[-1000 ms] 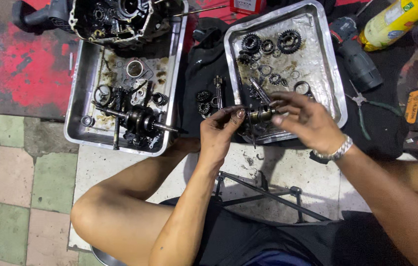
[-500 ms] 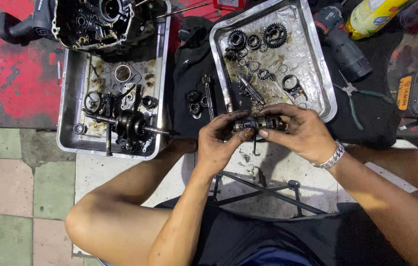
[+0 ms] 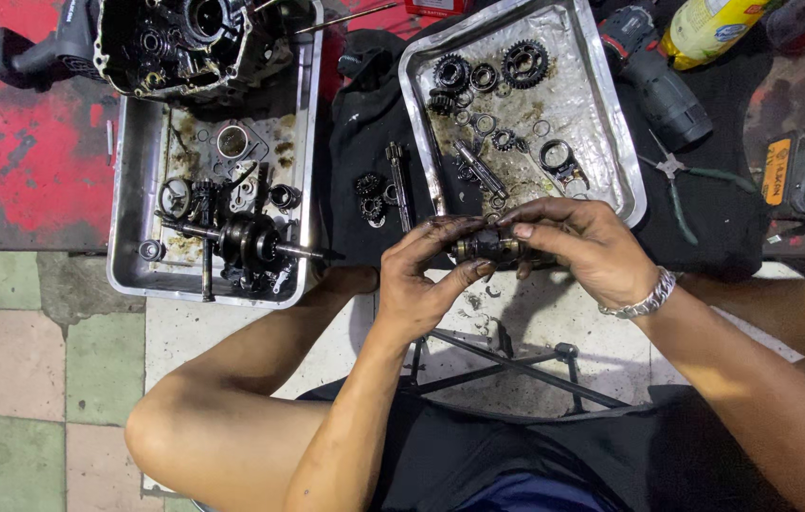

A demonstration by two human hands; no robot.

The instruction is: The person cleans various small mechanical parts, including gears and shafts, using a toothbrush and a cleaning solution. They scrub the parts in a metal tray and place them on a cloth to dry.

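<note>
- Your left hand and right hand both grip one small gear shaft assembly, held in the air just off the near edge of the right steel tray.
- Since half a second ago, your right fingers have curled over its top, while your left thumb and fingers pinch its left end; the grip looks tighter, suited to fitting or twisting a part.
- A second ago your right hand was spread loosely above it.
- The loose gears in that tray and the crankshaft in the left tray lie untouched.
</note>
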